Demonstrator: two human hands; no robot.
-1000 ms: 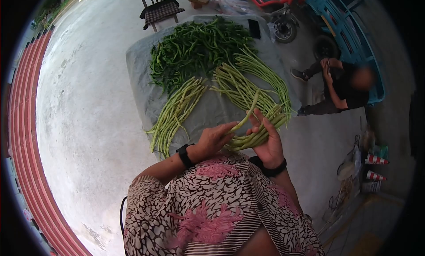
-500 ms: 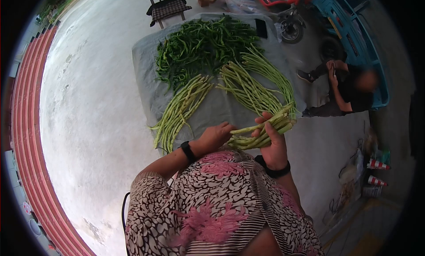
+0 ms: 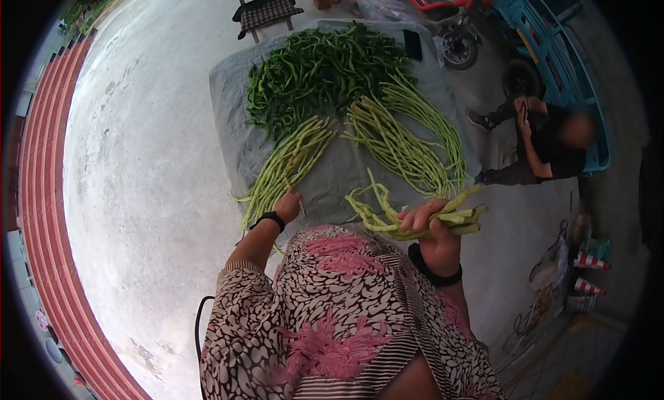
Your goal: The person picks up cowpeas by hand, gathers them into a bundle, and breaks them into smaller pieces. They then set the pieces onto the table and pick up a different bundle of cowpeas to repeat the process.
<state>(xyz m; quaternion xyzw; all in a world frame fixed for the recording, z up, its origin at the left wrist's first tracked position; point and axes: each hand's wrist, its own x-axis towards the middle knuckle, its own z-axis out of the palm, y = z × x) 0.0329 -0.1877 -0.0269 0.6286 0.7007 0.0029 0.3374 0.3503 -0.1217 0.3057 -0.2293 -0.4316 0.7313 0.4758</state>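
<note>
My right hand (image 3: 434, 228) is wrapped round a bundle of long beans (image 3: 382, 220), whose thick ends stick out to the right and whose thin tips curl left in front of my shirt. My left hand (image 3: 288, 205) is at the lower right edge of the left pile of long beans (image 3: 299, 151). Its fingers are curled in against the beans; whatever is between the fingertips cannot be made out. Another pile of long beans (image 3: 398, 141) lies beyond my right hand, with a slimmer bunch (image 3: 429, 116) along its right side.
A heap of green peppers (image 3: 325, 71) covers the far part of the grey sheet (image 3: 232, 116), with a dark phone (image 3: 412, 45) at its corner. A chair (image 3: 266, 13) stands beyond. On the right, a person (image 3: 539, 141) sits by a blue cart (image 3: 553, 47) near a red scooter (image 3: 453, 26).
My left hand has left the bundle and moved left to the left pile. My right hand has come slightly down and right with its bundle, whose tips now hang loose.
</note>
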